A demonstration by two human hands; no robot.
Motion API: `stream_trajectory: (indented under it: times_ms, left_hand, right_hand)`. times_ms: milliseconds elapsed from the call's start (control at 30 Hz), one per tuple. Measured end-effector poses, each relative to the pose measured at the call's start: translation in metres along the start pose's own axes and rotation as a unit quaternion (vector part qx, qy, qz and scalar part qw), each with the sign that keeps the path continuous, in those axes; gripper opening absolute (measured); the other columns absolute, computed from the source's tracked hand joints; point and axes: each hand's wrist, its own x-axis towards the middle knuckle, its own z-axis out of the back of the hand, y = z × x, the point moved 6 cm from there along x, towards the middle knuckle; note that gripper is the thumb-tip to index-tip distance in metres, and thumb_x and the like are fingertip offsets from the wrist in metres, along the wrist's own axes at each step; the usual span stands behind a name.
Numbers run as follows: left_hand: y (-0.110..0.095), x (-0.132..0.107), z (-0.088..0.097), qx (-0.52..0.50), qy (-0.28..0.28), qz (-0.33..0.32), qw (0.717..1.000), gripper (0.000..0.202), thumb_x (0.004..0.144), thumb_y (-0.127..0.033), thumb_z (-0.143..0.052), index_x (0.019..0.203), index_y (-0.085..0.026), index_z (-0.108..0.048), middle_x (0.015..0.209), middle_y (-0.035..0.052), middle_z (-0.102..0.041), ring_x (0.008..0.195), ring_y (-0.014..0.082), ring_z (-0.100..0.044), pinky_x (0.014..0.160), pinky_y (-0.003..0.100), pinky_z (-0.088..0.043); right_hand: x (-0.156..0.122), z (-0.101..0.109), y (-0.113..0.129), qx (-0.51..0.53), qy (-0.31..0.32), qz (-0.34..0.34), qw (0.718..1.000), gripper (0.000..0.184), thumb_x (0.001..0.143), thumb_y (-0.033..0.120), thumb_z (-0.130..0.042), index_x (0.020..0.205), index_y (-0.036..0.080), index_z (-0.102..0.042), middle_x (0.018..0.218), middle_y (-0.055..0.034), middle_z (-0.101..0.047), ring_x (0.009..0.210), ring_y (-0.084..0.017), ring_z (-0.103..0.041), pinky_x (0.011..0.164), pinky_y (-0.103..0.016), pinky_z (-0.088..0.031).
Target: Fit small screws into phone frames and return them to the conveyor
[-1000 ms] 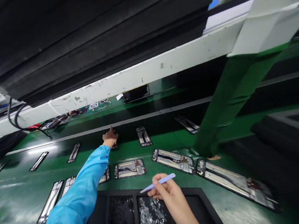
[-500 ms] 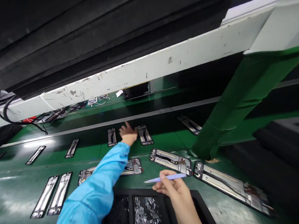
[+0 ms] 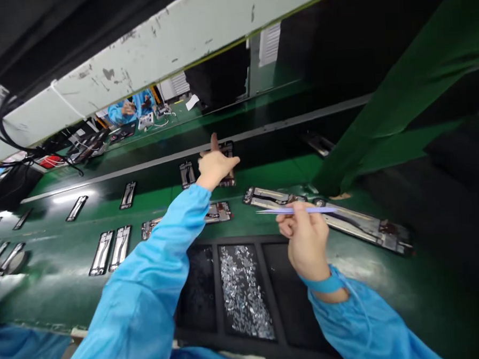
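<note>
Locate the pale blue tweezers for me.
In the head view, the pale blue plastic tweezers are pinched in the right hand, right of centre, just above the black compartment tray.

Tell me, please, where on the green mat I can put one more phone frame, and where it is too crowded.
Green mat shows right of the black tray, below the long phone frame. A second patch lies above the shorter phone frame, left of the green post. It is crowded around the left hand, among the small frames there.
</note>
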Motion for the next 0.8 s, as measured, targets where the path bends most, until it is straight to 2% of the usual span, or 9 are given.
stream_trajectory:
  times_ms: [67, 133, 233, 333, 400, 467, 600, 700, 800]
  left_hand:
    - [0.027, -0.066, 0.013, -0.007, -0.005, -0.018, 1.000, 0.090, 0.090, -0.041, -0.071, 0.163, -0.016, -0.024, 0.124, 0.0185, -0.057, 0.109, 0.0307, -0.062, 0.094, 0.040, -0.048]
    - [0.062, -0.145, 0.007, -0.006, 0.007, -0.007, 1.000, 0.099, 0.082, -0.036, -0.076, 0.164, -0.021, -0.023, 0.107, 0.0127, -0.058, 0.095, 0.0312, -0.063, 0.086, 0.042, -0.050]
    - [0.110, -0.254, -0.026, 0.046, 0.027, 0.047, 0.997, 0.102, 0.074, -0.028, -0.079, 0.163, -0.025, -0.031, 0.096, 0.0083, -0.051, 0.088, 0.0335, -0.059, 0.079, 0.046, -0.052]
    - [0.136, -0.313, -0.056, 0.063, 0.044, 0.071, 0.995, 0.100, 0.076, -0.028, -0.079, 0.164, -0.026, -0.032, 0.095, 0.0066, -0.047, 0.088, 0.0324, -0.058, 0.081, 0.047, -0.053]
    - [0.145, -0.321, -0.061, 0.053, 0.043, 0.074, 0.995, 0.101, 0.078, -0.034, -0.081, 0.164, -0.025, -0.029, 0.098, 0.0073, -0.048, 0.091, 0.0326, -0.057, 0.083, 0.048, -0.054]
    - [0.152, -0.310, -0.057, 0.030, 0.041, 0.046, 0.998, 0.101, 0.079, -0.039, -0.084, 0.163, -0.022, -0.031, 0.108, 0.0111, -0.050, 0.101, 0.0350, -0.056, 0.088, 0.051, -0.054]
    - [0.159, -0.265, -0.045, -0.046, 0.096, -0.113, 0.988, 0.067, 0.086, -0.035, -0.082, 0.144, -0.016, -0.054, 0.128, 0.0159, -0.055, 0.120, 0.0360, -0.054, 0.101, 0.053, -0.050]
    - [0.165, -0.235, -0.048, -0.085, 0.163, -0.201, 0.962, 0.049, 0.086, -0.031, -0.084, 0.130, -0.021, -0.065, 0.119, 0.0079, -0.065, 0.112, 0.0280, -0.060, 0.100, 0.044, -0.051]
    - [0.168, -0.217, -0.054, -0.121, 0.200, -0.250, 0.940, 0.038, 0.086, -0.030, -0.085, 0.120, -0.020, -0.069, 0.113, 0.0057, -0.068, 0.105, 0.0239, -0.064, 0.096, 0.039, -0.052]
  right_hand:
    - [-0.001, 0.005, 0.005, -0.015, -0.002, 0.013, 1.000, 0.055, 0.077, 0.073, -0.073, 0.082, 0.022, -0.056, 0.060, 0.0044, -0.061, 0.044, -0.007, -0.041, 0.044, -0.022, -0.032]
    - [-0.015, 0.011, 0.009, -0.040, 0.002, 0.010, 0.999, 0.056, 0.076, 0.074, -0.075, 0.081, 0.022, -0.055, 0.059, 0.0047, -0.060, 0.045, -0.007, -0.042, 0.044, -0.021, -0.033]
    - [-0.063, 0.014, 0.005, -0.094, 0.048, -0.046, 0.993, 0.047, 0.080, 0.064, -0.079, 0.083, 0.020, -0.062, 0.062, 0.0016, -0.063, 0.046, -0.008, -0.046, 0.042, -0.020, -0.035]
    - [-0.126, 0.010, -0.008, -0.136, 0.070, -0.102, 0.983, 0.043, 0.088, 0.061, -0.072, 0.085, 0.019, -0.064, 0.065, -0.0011, -0.065, 0.049, -0.011, -0.054, 0.043, -0.022, -0.042]
    - [-0.157, 0.003, -0.020, -0.154, 0.072, -0.127, 0.977, 0.044, 0.091, 0.063, -0.068, 0.087, 0.019, -0.064, 0.067, -0.0020, -0.066, 0.050, -0.012, -0.055, 0.045, -0.023, -0.046]
    - [-0.172, -0.004, -0.034, -0.170, 0.078, -0.145, 0.972, 0.044, 0.092, 0.063, -0.066, 0.090, 0.020, -0.064, 0.071, -0.0035, -0.068, 0.054, -0.012, -0.057, 0.049, -0.025, -0.050]
    - [-0.171, -0.011, -0.053, -0.192, 0.086, -0.163, 0.964, 0.044, 0.091, 0.064, -0.066, 0.094, 0.020, -0.065, 0.075, -0.0041, -0.069, 0.059, -0.014, -0.060, 0.055, -0.026, -0.054]
    - [-0.165, -0.011, -0.059, -0.199, 0.091, -0.175, 0.960, 0.045, 0.091, 0.065, -0.066, 0.094, 0.020, -0.065, 0.075, -0.0037, -0.069, 0.061, -0.015, -0.062, 0.058, -0.027, -0.055]
    - [-0.163, -0.011, -0.063, -0.203, 0.096, -0.194, 0.955, 0.046, 0.091, 0.066, -0.066, 0.094, 0.019, -0.066, 0.076, -0.0047, -0.070, 0.064, -0.017, -0.065, 0.062, -0.029, -0.057]
